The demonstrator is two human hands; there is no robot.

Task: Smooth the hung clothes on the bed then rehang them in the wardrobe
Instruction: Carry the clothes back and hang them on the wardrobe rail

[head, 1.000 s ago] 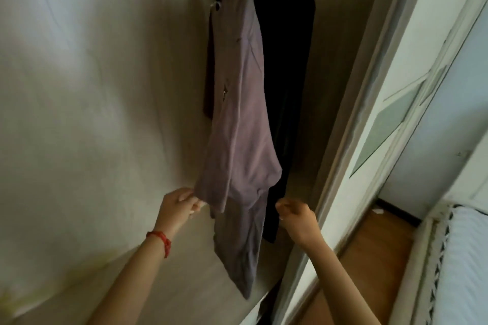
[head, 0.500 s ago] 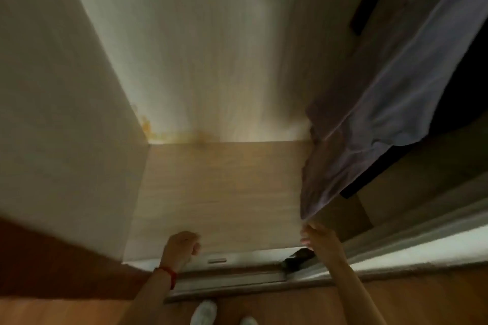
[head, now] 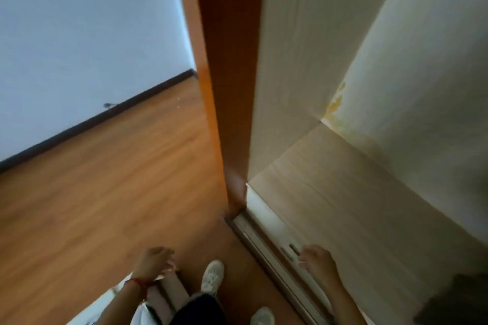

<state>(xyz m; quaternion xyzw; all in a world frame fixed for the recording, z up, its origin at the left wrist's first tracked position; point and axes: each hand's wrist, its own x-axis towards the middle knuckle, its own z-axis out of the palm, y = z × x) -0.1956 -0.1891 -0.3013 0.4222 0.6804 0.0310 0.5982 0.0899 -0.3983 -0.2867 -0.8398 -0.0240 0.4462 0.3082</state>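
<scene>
Your forearms are bare, with no sleeves in view. You wear a thin red string bracelet (head: 137, 283) on your left wrist. On your feet are white sneakers (head: 212, 277), and a dark garment (head: 199, 310) covers your legs, its edges blurred.

Home bedroom — built-in wardrobe (head: 356, 206) with pale wood-grain interior, wood-plank floor (head: 105, 192), painted wall (head: 79, 34) with dark skirting.

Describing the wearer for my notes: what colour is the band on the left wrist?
Red: a thin red band on the left wrist, seen in the head view.
</scene>
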